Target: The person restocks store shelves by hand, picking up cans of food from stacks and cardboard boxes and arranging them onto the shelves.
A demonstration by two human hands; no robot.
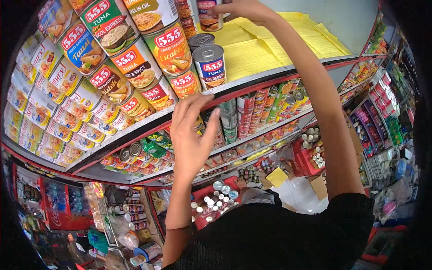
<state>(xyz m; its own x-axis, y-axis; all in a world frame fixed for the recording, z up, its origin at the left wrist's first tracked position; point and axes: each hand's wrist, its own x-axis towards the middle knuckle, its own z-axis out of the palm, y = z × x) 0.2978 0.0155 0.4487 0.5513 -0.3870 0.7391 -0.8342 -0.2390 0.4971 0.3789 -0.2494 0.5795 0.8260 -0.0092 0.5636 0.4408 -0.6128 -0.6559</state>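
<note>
At the top of the head view, my right hand (246, 11) grips a dark-labelled can of tuna (209, 20), its fingers on the can's right side. Below and in front of that can, a 555 tuna caldereta can (210, 66) stands upright on the shelf, with another can (201, 40) behind it. My left hand (192, 130) is open, fingers apart, with its fingertips at the shelf's front edge (208, 100) below the caldereta can. To the left rise stacked 555 cans (173, 47). Yellow lined paper (265, 47) covers the shelf on the right.
Stacked Century cans (67, 105) fill the shelf's left part. The shelf below holds more cans (245, 114) and green packets (155, 147). Lower down are a red crate (216, 202) of white-topped containers, opened cardboard (318, 186) and a person's head (258, 195).
</note>
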